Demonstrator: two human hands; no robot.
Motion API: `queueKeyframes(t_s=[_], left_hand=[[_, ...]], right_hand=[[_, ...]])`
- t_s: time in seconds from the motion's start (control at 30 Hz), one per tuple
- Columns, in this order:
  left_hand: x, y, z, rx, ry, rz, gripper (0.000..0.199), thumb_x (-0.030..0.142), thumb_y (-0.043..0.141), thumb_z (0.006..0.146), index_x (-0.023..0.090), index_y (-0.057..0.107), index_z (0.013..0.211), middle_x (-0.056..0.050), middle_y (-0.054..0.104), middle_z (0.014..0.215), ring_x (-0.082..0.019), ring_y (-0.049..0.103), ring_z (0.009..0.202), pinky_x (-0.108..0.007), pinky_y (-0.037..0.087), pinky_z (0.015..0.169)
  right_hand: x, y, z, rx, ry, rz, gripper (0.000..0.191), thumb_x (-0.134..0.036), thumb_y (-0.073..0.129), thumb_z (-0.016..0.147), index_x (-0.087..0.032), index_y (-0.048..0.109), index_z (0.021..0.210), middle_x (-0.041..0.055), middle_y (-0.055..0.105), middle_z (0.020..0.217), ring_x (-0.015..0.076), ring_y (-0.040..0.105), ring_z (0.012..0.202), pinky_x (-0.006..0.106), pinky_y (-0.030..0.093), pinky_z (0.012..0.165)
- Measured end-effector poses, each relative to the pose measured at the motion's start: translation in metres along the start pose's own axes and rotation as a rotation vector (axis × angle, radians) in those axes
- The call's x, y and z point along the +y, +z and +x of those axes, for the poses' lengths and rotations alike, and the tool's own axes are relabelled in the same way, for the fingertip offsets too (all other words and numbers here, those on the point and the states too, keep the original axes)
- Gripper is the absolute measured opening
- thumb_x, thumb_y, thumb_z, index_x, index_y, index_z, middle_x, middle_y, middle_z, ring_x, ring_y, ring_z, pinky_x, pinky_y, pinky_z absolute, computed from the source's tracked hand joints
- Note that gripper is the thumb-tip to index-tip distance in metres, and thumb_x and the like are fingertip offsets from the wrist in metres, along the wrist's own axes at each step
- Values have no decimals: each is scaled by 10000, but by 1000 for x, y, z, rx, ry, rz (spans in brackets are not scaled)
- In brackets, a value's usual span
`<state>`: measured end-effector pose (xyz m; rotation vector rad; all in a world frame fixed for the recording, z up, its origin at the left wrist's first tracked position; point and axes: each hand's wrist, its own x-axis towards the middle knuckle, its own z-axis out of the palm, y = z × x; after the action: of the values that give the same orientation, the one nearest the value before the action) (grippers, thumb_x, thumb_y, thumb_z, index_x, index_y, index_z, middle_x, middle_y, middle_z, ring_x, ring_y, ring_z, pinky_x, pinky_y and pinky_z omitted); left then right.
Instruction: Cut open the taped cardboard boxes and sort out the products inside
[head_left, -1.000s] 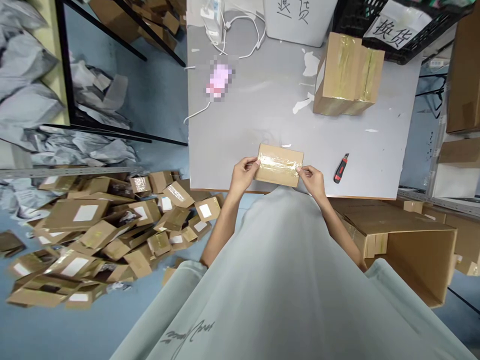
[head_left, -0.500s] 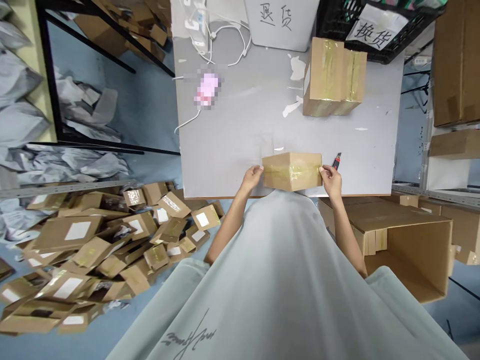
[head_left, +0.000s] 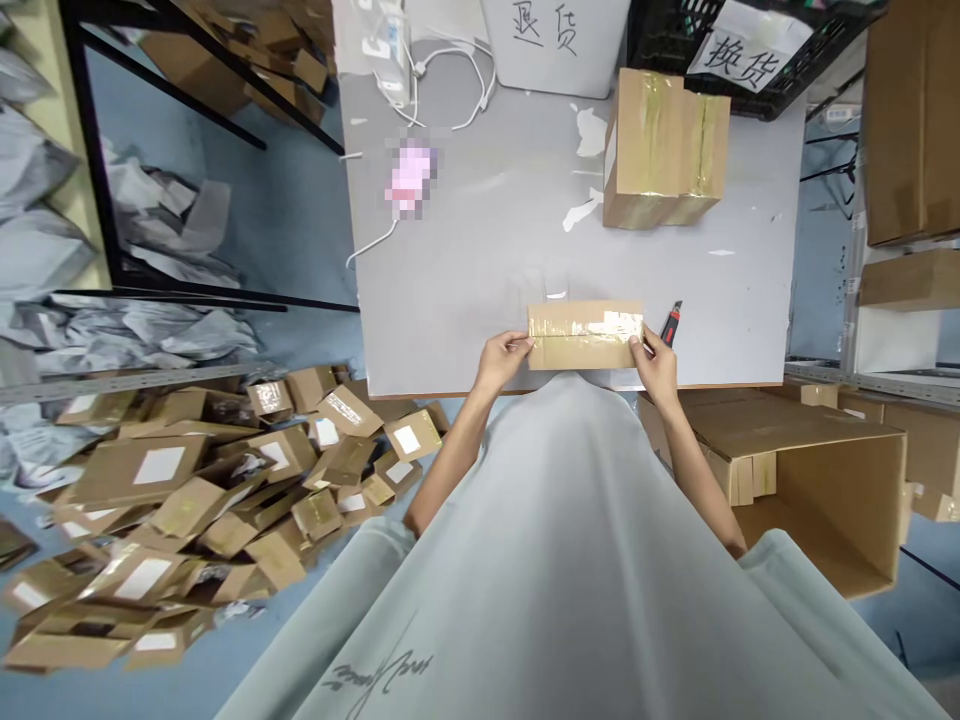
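Note:
A small cardboard box (head_left: 583, 352) with shiny clear tape along its seam is held between my two hands at the table's near edge. My left hand (head_left: 504, 360) grips its left end, thumb and fingers closed on the corner. At the opposite end my right hand (head_left: 654, 366) pinches the box in the same way. Just beyond the right fingers lies a red and black box cutter (head_left: 672, 324), its blade pointing away from me. Whether the box rests on the table or is slightly raised, I cannot tell.
Two taped cardboard boxes (head_left: 664, 150) stand on the grey table (head_left: 465, 260). A black crate (head_left: 795, 70), white cables (head_left: 480, 85) and a pixelated pink object (head_left: 411, 178) are farther back. Many cartons (head_left: 225, 470) heap on the floor at left; a large open carton (head_left: 832, 500) sits at right.
The box has turned in my hands, from a corner facing me to a long taped side facing up. My fingers have shifted slightly on its ends.

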<state>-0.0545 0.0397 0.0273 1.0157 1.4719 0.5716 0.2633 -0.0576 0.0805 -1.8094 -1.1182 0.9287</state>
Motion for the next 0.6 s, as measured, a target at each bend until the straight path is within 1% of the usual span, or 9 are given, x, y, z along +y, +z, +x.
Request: queueKeyframes(t_s=[0.07,0.17,0.23,0.3,0.37,0.43,0.53,0.6], left_hand=[[-1,-20,-1,87,37,95,331,386,822,865,172,863,1114,-111,880,1109,-282,816,999,-430,647,1005],[-3,-42,-3,186,25,156,317,338,784,871,165,858,1126,-117,878,1142,-277,817,1012,-419,637,1019],[-4,-48,-4,227,19,133,311,319,753,887,163,851,1137,-122,874,1194,-273,818,1053,-412,634,1042],[-3,-48,-6,251,26,103,307,327,733,911,168,847,1148,-119,870,1222,-271,815,1095,-405,631,1062],[-2,-45,-8,269,29,98,301,341,738,919,176,846,1146,-112,869,1217,-275,810,1113,-405,631,1070],[1,-41,-13,278,26,91,298,355,737,925,178,847,1137,-110,867,1186,-281,806,1102,-416,635,1065],[4,-36,-18,216,52,17,327,425,707,973,171,849,1123,-113,862,1131,-281,802,1089,-427,642,1064],[6,-31,-19,163,96,-21,343,457,692,1002,178,846,1128,-116,862,1159,-284,795,1151,-433,627,1115]], right_hand=[[7,17,6,-33,15,48,742,-724,612,1058,-173,780,1524,140,753,1588,353,711,1488,511,596,1248],[13,44,11,-144,54,0,739,-774,604,1032,-189,839,1418,135,816,1482,387,796,1353,538,634,1182],[16,58,13,-175,90,-53,686,-760,610,1037,-235,843,1412,109,832,1456,389,833,1272,537,656,1131],[18,64,17,-158,118,-90,632,-728,641,1037,-267,839,1420,88,833,1457,376,847,1239,513,662,1113],[22,65,22,-132,138,-91,622,-725,676,1014,-249,858,1370,99,846,1429,365,854,1209,492,660,1112],[29,61,27,-122,148,-36,661,-757,700,971,-209,873,1297,125,855,1403,355,852,1203,482,659,1115],[43,50,34,-95,172,80,753,-828,732,877,-168,870,1214,155,866,1361,345,828,1249,485,643,1143],[54,41,36,-64,231,137,796,-855,764,808,-158,862,1180,165,875,1319,351,817,1263,503,641,1142]])
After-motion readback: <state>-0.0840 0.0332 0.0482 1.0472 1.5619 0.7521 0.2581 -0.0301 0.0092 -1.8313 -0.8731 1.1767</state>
